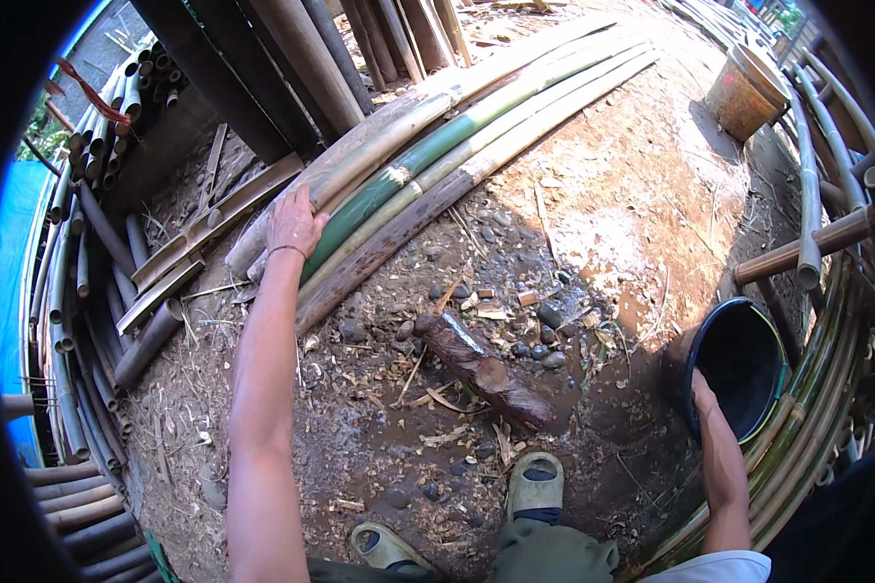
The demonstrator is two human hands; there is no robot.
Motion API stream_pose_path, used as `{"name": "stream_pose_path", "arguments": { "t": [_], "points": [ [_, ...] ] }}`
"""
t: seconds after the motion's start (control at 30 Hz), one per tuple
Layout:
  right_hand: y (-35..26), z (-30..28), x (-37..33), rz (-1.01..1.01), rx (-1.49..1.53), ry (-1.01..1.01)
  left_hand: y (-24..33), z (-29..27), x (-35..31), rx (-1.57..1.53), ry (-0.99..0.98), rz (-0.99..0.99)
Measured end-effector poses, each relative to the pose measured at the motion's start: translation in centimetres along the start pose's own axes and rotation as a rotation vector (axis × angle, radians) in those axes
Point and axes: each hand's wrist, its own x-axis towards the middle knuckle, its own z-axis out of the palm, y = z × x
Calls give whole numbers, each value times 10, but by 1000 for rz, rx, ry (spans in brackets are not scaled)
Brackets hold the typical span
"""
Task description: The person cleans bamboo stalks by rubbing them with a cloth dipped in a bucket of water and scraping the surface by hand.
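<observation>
Several long bamboo poles [408,180], one of them bright green, lie side by side on the ground and stretch away to the far right. My left hand [297,223] is curled over the near ends of the poles, gripping a pole next to the green one. At the right, my right hand [702,394] holds the near rim of a black bucket [749,364], which is tilted so its dark inside shows. Part of that hand's fingers is hidden behind the rim. Between my arms a short dark log [486,372] lies on the wet, stony dirt.
Stacked bamboo poles [68,321] line the left side, and more bamboo [797,418] runs along the right. A rusty bucket [746,92] stands at the far right. Split bamboo pieces [209,228] lie beyond my left arm. My feet in sandals [533,486] are below the log.
</observation>
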Motion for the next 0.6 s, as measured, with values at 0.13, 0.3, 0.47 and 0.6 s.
{"name": "stream_pose_path", "arguments": {
  "t": [0.13, 0.3, 0.47, 0.6],
  "points": [
    [1, -9, -11, 23, 18, 16, 44, 16, -24, 1, 412, -139],
    [-10, 5, -10, 14, 32, -42, 1, 70, -82, 212, 389, 96],
    [-9, -3, -14, 33, 45, -49, 23, 60, -62, 161, 198, -185],
    [-14, 0, -17, 41, 64, -86, 13, 78, -73, 237, 315, 88]
  ]
}}
